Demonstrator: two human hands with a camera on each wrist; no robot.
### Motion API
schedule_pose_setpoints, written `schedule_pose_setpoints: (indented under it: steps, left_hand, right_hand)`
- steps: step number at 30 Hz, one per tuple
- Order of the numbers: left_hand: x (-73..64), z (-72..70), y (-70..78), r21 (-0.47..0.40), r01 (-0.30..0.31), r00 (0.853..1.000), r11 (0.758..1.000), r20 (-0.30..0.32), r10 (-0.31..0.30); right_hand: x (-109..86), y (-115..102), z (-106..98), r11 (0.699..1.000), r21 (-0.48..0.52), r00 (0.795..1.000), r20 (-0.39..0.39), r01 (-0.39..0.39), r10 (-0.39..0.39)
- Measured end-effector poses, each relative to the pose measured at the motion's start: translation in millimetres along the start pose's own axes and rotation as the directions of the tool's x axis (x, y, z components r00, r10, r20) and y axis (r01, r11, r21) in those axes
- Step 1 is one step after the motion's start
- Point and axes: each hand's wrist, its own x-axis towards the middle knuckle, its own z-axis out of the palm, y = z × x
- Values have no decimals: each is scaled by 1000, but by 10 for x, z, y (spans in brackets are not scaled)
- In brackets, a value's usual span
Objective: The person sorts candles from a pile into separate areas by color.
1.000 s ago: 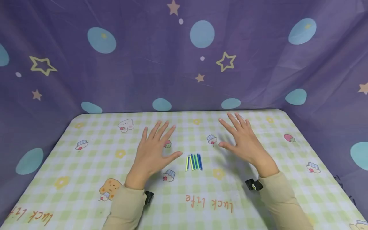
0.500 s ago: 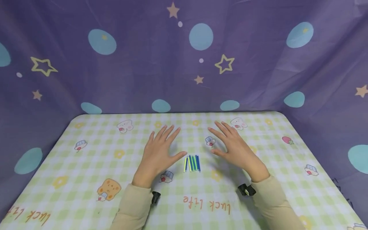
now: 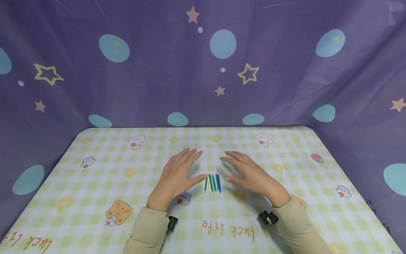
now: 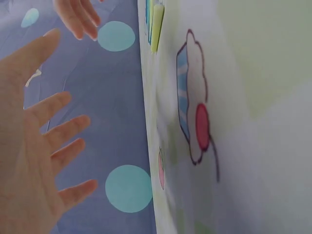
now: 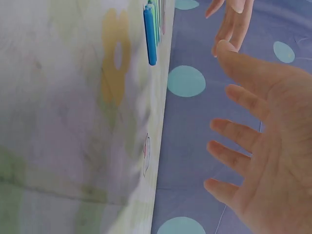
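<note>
Left hand (image 3: 177, 176) and right hand (image 3: 252, 176), grips apart and empty, flank slim blue, green and yellow sticks (image 3: 212, 183), midway between the green-and-white checked table's (image 3: 79, 187) side edges! Seemingly pre-grasp; next calls for precise pinching.

Left hand (image 3: 177, 176), right hand (image 3: 254, 177) raised, both spread.

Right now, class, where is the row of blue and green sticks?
In the head view, the row of sticks lies on the checked cloth, between the left hand and the right hand, above the upside-down orange lettering.
</note>
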Motion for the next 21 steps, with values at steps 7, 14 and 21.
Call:
schedule_pose_setpoints:
  steps: [7, 14, 21]
  left_hand:
    - [1, 39, 8, -81, -32, 997, 996, 61, 37]
    - [-15, 72, 27, -147, -55, 996, 988, 64, 65]
    - [-16, 105, 29, -176, -49, 990, 983, 122, 72]
  right_hand:
    - [7, -37, 32, 1000, 16, 999, 38, 24, -25]
    - [15, -57, 50, 998, 68, 995, 97, 2, -9]
    - [23, -44, 89, 996, 90, 992, 126, 8, -19]
